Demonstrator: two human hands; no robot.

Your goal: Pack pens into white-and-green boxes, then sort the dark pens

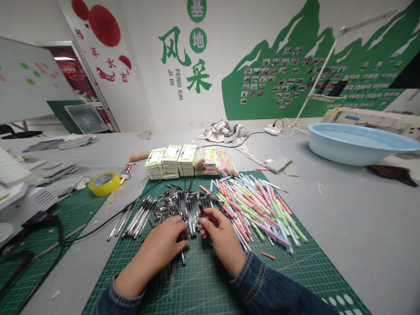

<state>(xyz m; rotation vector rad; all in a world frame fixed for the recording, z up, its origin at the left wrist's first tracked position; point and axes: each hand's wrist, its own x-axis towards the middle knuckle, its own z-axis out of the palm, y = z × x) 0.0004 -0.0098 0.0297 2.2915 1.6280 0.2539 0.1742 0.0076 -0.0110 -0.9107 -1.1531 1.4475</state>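
Observation:
My right hand point(221, 236) pinches a small dark pen cap point(201, 210) between thumb and fingertips. Just left of it, my left hand point(166, 240) is closed with curled fingers around a clear pen with a black end point(183, 259), most of which they hide. Under and beyond both hands lies a loose heap of black pen parts point(179, 199). Several clear pens point(141, 218) rest side by side to the left. Right of my right hand spreads a pile of pastel pens point(256, 201) in pink, green, purple and blue. Everything lies on a green cutting mat point(210, 280).
Stacked pen boxes point(187, 159) line the mat's far edge. Yellow tape point(104, 183) sits at left, near a black cable point(98, 227) and a white machine point(19, 201). At right stands a blue basin point(354, 146). Cloth scraps point(226, 131) lie at the back.

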